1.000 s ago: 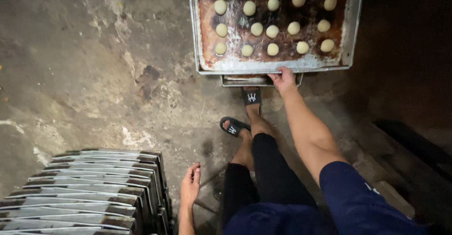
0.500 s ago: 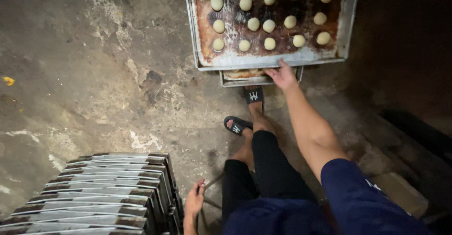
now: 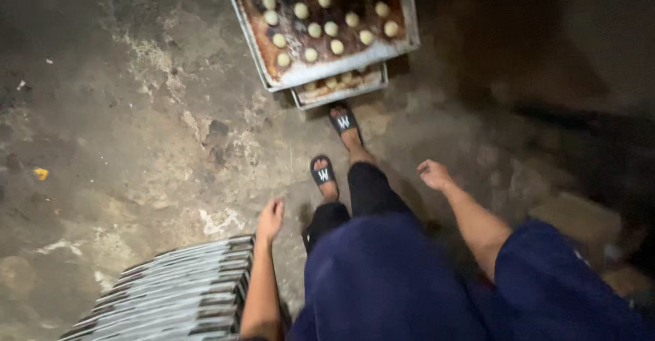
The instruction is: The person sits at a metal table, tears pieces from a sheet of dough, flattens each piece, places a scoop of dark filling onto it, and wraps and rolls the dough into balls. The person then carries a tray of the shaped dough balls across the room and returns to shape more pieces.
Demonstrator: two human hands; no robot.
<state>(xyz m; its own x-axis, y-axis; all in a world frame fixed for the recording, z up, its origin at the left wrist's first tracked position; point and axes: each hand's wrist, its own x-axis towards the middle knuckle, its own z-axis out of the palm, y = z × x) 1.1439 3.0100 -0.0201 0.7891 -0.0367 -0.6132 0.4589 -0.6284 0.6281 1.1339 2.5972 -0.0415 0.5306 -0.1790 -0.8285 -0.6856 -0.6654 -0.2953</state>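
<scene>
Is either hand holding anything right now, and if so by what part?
Nothing is held. The left hand hangs open just above the stack of empty metal trays, and the right hand is loosely curled in the air, away from the tray of dough balls.

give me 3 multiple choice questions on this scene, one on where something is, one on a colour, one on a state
1. Where does the stack of metal trays lie?
A. on top of the dough tray
B. on the floor beside the left hand
C. in the right hand

2. What colour are the sandals?
A. black
B. red
C. yellow

3. What is the state of the right hand?
A. gripping the dough tray
B. holding a dough ball
C. free, holding nothing

Answers:
1. B, the stack sits at lower left on the concrete floor, just under the left hand.
2. A, both sandals are black with a pale mark on the strap.
3. C, the right hand hangs loosely curled in the air, apart from the dough tray with its dough balls.
</scene>
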